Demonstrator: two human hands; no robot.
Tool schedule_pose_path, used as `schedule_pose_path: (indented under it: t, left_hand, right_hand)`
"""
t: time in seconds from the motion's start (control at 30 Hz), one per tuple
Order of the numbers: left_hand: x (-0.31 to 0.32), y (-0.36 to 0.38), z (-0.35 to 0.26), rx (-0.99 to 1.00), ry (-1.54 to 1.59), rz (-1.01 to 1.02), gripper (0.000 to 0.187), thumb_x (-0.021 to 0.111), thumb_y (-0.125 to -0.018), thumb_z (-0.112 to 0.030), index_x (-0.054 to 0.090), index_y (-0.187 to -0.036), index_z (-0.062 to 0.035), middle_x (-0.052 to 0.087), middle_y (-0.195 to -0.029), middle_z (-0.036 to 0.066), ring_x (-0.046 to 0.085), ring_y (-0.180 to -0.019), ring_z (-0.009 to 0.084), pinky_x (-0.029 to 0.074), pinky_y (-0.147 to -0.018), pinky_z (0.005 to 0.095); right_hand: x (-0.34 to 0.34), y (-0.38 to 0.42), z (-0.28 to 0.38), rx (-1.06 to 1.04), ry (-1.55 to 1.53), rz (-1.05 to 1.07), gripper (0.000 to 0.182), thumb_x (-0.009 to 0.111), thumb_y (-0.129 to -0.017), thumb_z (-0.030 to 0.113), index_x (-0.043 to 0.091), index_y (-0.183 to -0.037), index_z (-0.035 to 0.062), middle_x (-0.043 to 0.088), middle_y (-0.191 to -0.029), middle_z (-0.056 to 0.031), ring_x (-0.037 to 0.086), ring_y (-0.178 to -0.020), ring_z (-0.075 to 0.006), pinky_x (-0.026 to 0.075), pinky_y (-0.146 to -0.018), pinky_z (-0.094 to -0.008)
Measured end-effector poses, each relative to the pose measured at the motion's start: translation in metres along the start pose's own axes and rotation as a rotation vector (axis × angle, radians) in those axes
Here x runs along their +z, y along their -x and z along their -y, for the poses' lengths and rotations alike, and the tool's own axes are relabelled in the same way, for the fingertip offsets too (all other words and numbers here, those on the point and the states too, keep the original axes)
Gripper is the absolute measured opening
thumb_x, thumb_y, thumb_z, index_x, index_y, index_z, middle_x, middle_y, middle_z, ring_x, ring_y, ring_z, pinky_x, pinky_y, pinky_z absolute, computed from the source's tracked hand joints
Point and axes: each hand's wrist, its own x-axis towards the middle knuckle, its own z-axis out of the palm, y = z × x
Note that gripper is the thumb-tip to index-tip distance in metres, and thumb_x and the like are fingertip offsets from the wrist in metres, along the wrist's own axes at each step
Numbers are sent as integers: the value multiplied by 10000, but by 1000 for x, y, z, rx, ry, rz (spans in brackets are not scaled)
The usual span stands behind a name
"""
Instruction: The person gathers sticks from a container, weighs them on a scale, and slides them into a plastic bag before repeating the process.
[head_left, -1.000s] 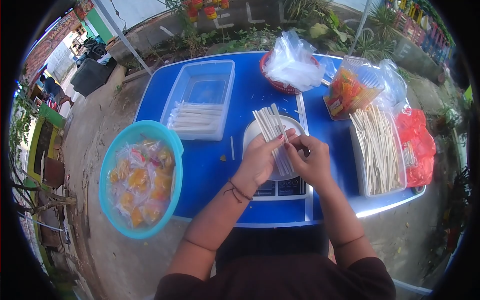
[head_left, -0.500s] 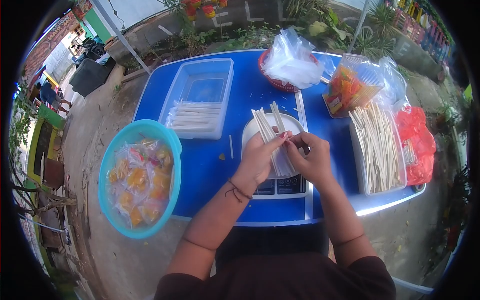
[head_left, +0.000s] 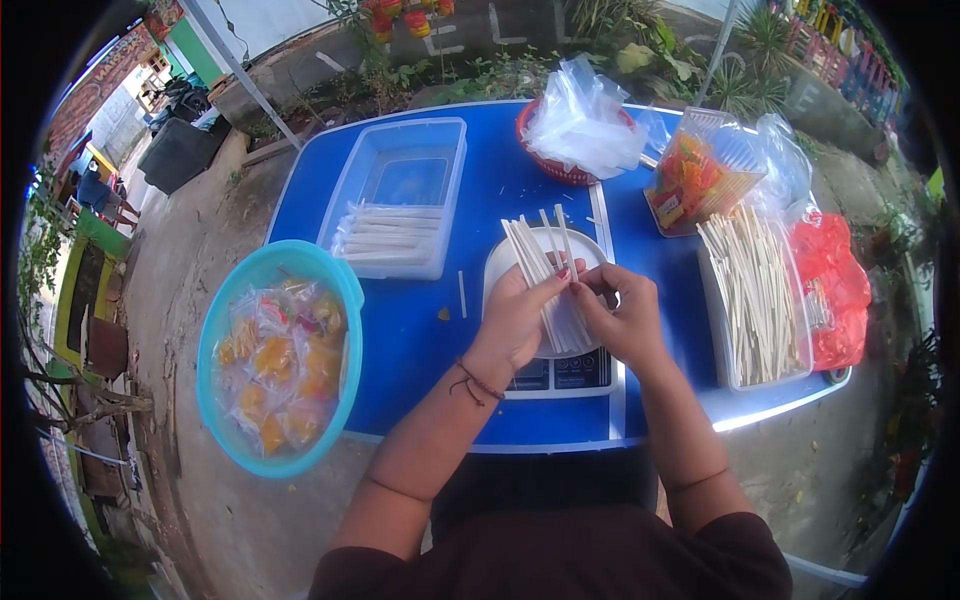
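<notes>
Turquoise tub (head_left: pixel 209 383), blue table (head_left: pixel 400 400)

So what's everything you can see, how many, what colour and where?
table: one, blue, middle
scale: one, white, under hands
held sticks: several, pale, in hands
loose stick: one, white, left of scale
tub: one, turquoise, left, filled bags inside
box: one, clear, left, wrapped sticks inside
basket: one, red, back, clear bags inside
container: one, clear, right, orange packets inside
tray: one, clear, right, pale sticks inside
plastic bag: one, red, far right
plants: many, green, background
person: one, blurry, far left
left hand and right hand: two, bare, above scale
</notes>
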Motion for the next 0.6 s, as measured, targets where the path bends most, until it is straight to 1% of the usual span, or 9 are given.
schedule_pose_path:
  t: [0.07, 0.17, 0.27, 0.33, 0.47, 0.57, 0.6]
  left_hand:
    - [0, 0, 0, 5, -3, -28, 262, 538, -965, -26, 509, -1224, 4, 628, -1178, 156, 622, -1104, 213, 524, -952, 349]
    - [0, -1, 0, 46, 7, -88, 267, 530, -966, -22, 484, -1227, 10, 606, -1199, 171, 609, -1139, 254, 526, -966, 377]
    - [-1, -2, -6, 103, 41, -126, 280, 525, -966, -19, 455, -1235, 15, 578, -1232, 187, 591, -1173, 302, 520, -990, 406]
    - [-3, -2, -10, 127, 62, -142, 288, 522, -967, -19, 439, -1239, 18, 562, -1255, 196, 578, -1189, 328, 513, -1006, 420]
    - [-5, -3, -15, 107, 109, -153, 298, 512, -967, -13, 433, -1252, 24, 554, -1271, 206, 563, -1209, 335, 497, -1027, 428]
    - [-8, -6, -13, 80, 142, -132, 319, 483, -970, 5, 417, -1281, 28, 547, -1283, 216, 558, -1215, 340, 495, -1030, 428]
    - [-8, -6, -13, 70, 136, -117, 327, 472, -971, 10, 410, -1292, 29, 546, -1284, 220, 555, -1219, 341, 495, -1030, 427]
  right_hand:
    - [-1, 0, 0, 12, -23, -11, 154, 688, -784, 132, 684, -799, -21, 682, -685, -111, 623, -560, -154, 466, -554, -285]
    - [-8, -2, 4, 42, 46, -12, 148, 682, -775, 135, 681, -782, -13, 682, -683, -111, 628, -562, -166, 473, -559, -292]
    - [-9, -3, 1, 20, 160, -43, 146, 680, -768, 144, 684, -765, -2, 685, -690, -120, 648, -580, -214, 486, -567, -315]
    - [-9, -3, -1, 11, 227, -26, 140, 692, -761, 150, 687, -749, 11, 684, -689, -120, 649, -597, -245, 484, -585, -346]
    - [-5, -2, -6, -34, 358, -32, 136, 717, -751, 160, 685, -711, 34, 672, -663, -105, 634, -601, -280, 450, -600, -391]
    - [-5, -2, -9, -28, 415, -35, 133, 728, -743, 160, 666, -691, 55, 660, -643, -72, 611, -593, -257, 406, -596, -395]
    - [-5, -3, -9, -92, 427, -72, 132, 728, -744, 159, 659, -691, 60, 659, -645, -64, 608, -601, -251, 398, -597, -393]
